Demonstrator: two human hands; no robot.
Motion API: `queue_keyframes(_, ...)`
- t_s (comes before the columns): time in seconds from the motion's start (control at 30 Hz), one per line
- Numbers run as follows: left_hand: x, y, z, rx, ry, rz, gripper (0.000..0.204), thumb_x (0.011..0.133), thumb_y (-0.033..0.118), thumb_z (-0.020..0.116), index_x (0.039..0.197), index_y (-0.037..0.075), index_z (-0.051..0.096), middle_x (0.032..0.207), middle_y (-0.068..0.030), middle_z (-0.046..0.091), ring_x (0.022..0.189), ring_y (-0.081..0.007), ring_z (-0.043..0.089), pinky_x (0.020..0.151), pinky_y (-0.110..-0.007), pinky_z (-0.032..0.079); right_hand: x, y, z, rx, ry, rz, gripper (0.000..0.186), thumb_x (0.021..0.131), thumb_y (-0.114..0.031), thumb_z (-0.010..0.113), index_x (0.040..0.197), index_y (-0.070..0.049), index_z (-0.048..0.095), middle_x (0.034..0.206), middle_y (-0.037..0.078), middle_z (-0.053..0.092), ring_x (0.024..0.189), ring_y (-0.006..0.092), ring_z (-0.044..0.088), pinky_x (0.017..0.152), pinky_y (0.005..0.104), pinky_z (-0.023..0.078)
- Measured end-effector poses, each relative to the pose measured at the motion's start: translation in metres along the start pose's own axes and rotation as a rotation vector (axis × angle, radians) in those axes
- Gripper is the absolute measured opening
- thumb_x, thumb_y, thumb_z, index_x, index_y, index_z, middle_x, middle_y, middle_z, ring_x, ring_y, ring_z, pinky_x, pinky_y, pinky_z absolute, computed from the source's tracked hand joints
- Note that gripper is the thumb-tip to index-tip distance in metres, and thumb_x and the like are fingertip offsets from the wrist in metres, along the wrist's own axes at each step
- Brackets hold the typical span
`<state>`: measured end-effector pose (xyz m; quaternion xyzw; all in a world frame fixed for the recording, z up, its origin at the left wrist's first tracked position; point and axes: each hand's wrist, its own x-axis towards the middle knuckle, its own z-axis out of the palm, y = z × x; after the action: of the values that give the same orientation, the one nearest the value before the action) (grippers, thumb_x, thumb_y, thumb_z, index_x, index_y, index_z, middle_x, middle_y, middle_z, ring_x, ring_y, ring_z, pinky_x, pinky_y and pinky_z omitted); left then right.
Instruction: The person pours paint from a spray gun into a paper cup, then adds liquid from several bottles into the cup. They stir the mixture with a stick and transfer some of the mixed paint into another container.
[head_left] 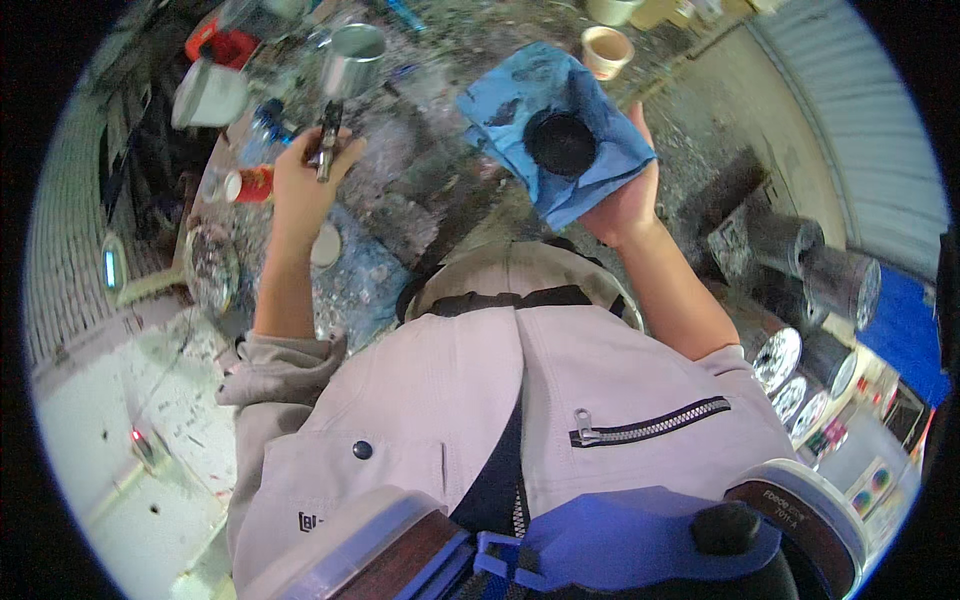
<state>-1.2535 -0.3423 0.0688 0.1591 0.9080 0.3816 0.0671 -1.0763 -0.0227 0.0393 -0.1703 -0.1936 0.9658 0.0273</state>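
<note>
While your left hand [300, 180] is gripping the spray gun [340, 90] upright, your right hand [625, 195], fingers curled, is cupping the blue cloth [590, 120] around a black lid [560, 143], right of the gun; keep wiping gently.

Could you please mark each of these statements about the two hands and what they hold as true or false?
1. The left hand grips a spray gun with a metal cup. True.
2. The right hand is empty. False: it holds a blue cloth.
3. A round black lid sits in the cloth. True.
4. The cloth is red. False: it is blue.
5. The person wears short sleeves. False: grey sleeves are pushed up the forearms.
</note>
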Motion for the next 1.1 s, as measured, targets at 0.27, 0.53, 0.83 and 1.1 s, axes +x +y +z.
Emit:
queue_keyframes(0.27, -0.118, -0.05, -0.042, -0.378, 0.261, -0.425, 0.031, 0.092, 0.021, 0.091, 0.114, 0.004, 0.078, 0.093, 0.0038, 0.071, 0.083, -0.0049, 0.059, 0.074, -0.024, 0.044, 0.072, 0.095, 0.0, -0.577, 0.145, 0.181, 0.069, 0.115, -0.056, 0.045, 0.157, -0.003, 0.056, 0.156, 0.014, 0.061, 0.141, 0.0306, 0.059, 0.124, 0.0443, 0.039)
queue_keyframes(0.53, -0.174, -0.058, -0.02, -0.569, 0.208, -0.386, 0.036, 0.095, 0.006, 0.085, 0.128, 0.002, 0.073, 0.108, -0.0012, 0.075, 0.097, -0.01, 0.068, 0.089, -0.028, 0.056, 0.053, 0.12, -0.035, -1.108, -0.022, -0.542, 0.035, 0.111, -0.012, 0.061, 0.145, -0.001, 0.063, 0.125, 0.009, 0.066, 0.116, 0.0156, 0.062, 0.105, 0.0315, 0.049)
queue_keyframes(0.83, -0.132, -0.025, 0.032, -0.72, 0.062, -0.058, 0.042, 0.091, -0.001, 0.085, 0.128, 0.0, 0.066, 0.115, -0.005, 0.071, 0.11, -0.0137, 0.071, 0.094, -0.029, 0.058, 0.004, 0.131, 0.038, -1.178, -0.559, 0.056, 0.046, 0.104, -0.014, 0.076, 0.145, -0.003, 0.057, 0.115, 0.005, 0.069, 0.1, 0.012, 0.065, 0.088, 0.0309, 0.056)
queue_keyframes(1.1, -0.101, 0.014, 0.054, -1.28, -0.029, -0.302, 0.044, 0.096, 0.0, 0.082, 0.137, -0.002, 0.068, 0.123, -0.0087, 0.077, 0.112, -0.0146, 0.072, 0.095, -0.03, 0.059, 0.009, 0.12, 0.03, -0.847, -0.327, -0.161, 0.033, 0.105, -0.016, 0.076, 0.131, 0.0, 0.063, 0.118, 0.004, 0.072, 0.106, 0.0124, 0.066, 0.094, 0.0308, 0.054)
